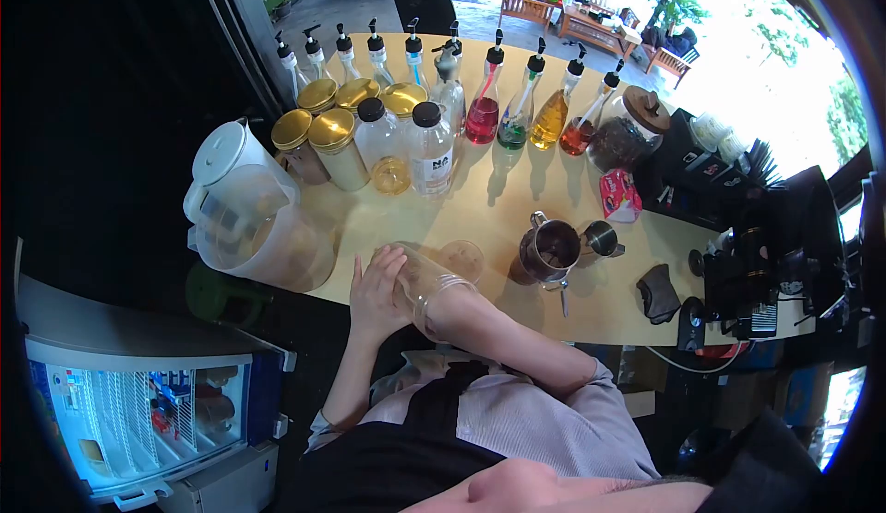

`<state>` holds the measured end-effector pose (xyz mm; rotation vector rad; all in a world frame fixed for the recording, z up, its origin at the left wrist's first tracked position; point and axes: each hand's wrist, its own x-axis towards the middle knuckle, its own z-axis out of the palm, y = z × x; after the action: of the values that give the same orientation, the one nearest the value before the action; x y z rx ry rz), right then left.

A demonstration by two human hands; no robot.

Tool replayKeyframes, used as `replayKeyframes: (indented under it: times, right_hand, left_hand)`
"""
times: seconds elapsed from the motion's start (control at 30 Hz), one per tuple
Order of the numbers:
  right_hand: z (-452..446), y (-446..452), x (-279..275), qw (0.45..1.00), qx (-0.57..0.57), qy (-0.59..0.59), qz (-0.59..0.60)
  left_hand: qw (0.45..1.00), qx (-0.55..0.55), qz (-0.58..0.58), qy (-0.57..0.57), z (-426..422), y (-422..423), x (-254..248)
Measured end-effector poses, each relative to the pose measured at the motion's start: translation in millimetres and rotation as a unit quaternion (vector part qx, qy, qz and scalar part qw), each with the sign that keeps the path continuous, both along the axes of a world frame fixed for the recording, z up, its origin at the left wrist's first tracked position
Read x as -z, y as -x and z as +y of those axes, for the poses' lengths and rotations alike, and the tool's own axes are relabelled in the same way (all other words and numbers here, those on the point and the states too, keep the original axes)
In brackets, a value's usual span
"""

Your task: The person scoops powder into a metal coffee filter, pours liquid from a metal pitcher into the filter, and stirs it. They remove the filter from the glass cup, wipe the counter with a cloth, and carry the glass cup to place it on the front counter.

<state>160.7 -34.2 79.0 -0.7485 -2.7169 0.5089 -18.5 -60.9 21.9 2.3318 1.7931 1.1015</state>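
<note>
My left hand (pixel 377 290) was curled round a clear container (pixel 420 266), tilted at the table (pixel 595 305) edge; my right hand (pixel 447 310) was at its mouth — whether those fingers gripped anything, I couldn't tell.

Pump btls (pixel 549 121) nr gold-lid jars (pixel 341 151)

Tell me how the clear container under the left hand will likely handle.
Laid on its side, the clear container would probably roll: its wall is rounded. That wall looks smooth, so a grip might slip. Whether it's fragile glass or plastic, I cannot tell.
</note>
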Motion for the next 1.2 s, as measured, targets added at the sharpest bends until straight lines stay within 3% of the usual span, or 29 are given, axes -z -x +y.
replayKeyframes:
  times: [0.13,0.23,0.3,0.43,0.5,0.53,0.6,0.63,0.7,0.83,0.93,1.2]
  right_hand:
    - [-3.6,-9.1,14.0,0.997,-0.032,-0.044,-0.046]
    - [-5.8,-10.1,0.6,0.996,0.000,-0.086,0.025]
    - [-7.3,-13.4,-34.9,0.997,-0.003,0.064,0.051]
    - [-11.0,-15.5,-37.5,0.983,0.002,0.049,0.178]
    - [-17.3,-19.1,-44.6,0.945,0.102,0.143,0.276]
    - [-17.8,-21.9,-41.8,0.945,0.104,0.143,0.277]
    - [-16.3,-29.2,-31.2,0.871,0.181,0.221,0.400]
    - [-15.2,-32.4,-27.2,0.870,0.183,0.220,0.401]
    - [-12.5,-38.8,-18.9,0.778,0.224,0.302,0.503]
    - [-12.2,-54.7,-16.5,0.706,0.258,0.362,0.551]
    - [-13.4,-67.6,-19.6,0.690,0.273,0.362,0.564]
    - [-17.2,-103.0,-32.3,0.688,0.329,0.284,0.581]
  left_hand:
    - [1.000,-0.006,0.003,-0.011,-3.0,-3.4,4.3]
    - [1.000,-0.016,0.003,-0.010,-3.3,-4.9,4.5]
    - [1.000,-0.019,-0.001,-0.006,-3.5,-4.2,1.5]
    - [0.999,-0.042,-0.026,0.002,-2.5,-3.3,2.3]
    - [0.998,-0.049,-0.031,0.004,-2.4,-2.2,3.5]
    - [0.998,-0.056,-0.037,0.006,-2.2,-2.4,4.3]
    - [0.997,-0.073,-0.015,0.003,-1.3,-4.9,8.1]
    - [0.996,-0.092,0.008,-0.001,-1.1,-6.2,9.1]
    - [0.995,-0.096,0.006,-0.009,-1.1,-8.5,7.4]
    - [0.994,-0.108,-0.004,-0.003,0.3,-14.0,0.4]
    - [0.993,-0.105,0.017,-0.044,4.0,-20.8,-4.3]
    - [0.997,-0.079,0.018,-0.017,14.9,-43.8,-16.1]
